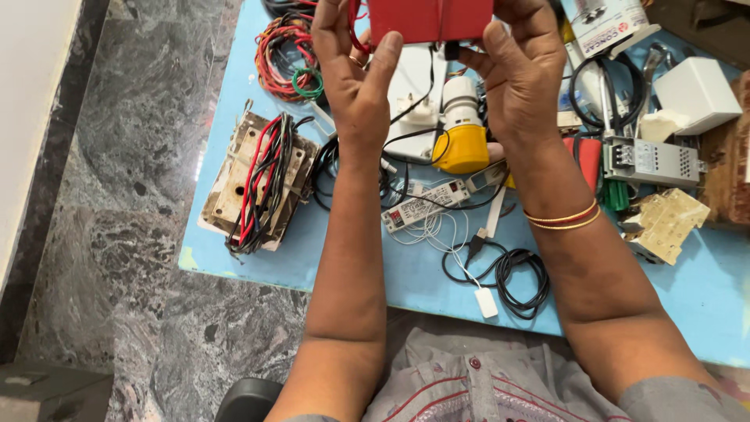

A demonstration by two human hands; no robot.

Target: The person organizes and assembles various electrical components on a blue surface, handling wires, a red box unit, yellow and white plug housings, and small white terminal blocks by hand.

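I see my left hand [355, 74] and right hand [519, 70] raised above the blue table [687, 289], each gripping one end of a red box [430, 19] between thumb and fingers. The frame's top edge cuts off the box. Its front is hidden from me.

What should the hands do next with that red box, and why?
Probably lower the red box a little. Both the left hand and right hand hold it raised above the cluttered blue table, its top cut off from view.
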